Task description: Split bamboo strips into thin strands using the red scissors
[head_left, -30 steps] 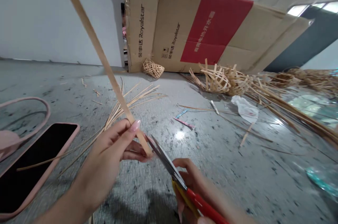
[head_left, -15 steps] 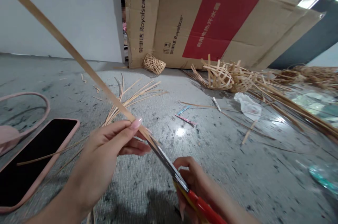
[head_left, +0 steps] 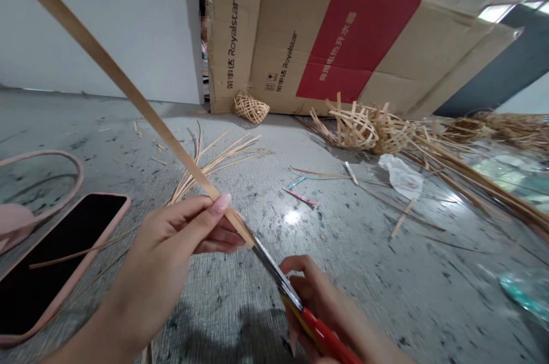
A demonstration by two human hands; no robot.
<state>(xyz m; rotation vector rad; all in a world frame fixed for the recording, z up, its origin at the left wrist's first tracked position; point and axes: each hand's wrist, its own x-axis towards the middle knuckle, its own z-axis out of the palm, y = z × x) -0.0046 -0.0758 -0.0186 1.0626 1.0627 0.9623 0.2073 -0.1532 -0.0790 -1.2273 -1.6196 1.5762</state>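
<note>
On the concrete floor [head_left: 369, 290] before a tilted cardboard box [head_left: 326, 38], the left hand [head_left: 171, 244] pinches a long bamboo strip [head_left: 128, 90], its end touching the blades of red-handled scissors [head_left: 323, 332] clamped in the right hand [head_left: 313, 301]; the hands are just apart.

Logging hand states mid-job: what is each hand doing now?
Left hand: closed, pinching a bamboo strip.
Right hand: closed around red-handled scissors.

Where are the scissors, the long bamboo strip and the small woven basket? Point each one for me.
Scissors [head_left: 275, 277]: head view, metal blade.
Long bamboo strip [head_left: 124, 95]: head view, middle of its length.
Small woven basket [head_left: 251, 107]: head view, woven side.
</note>
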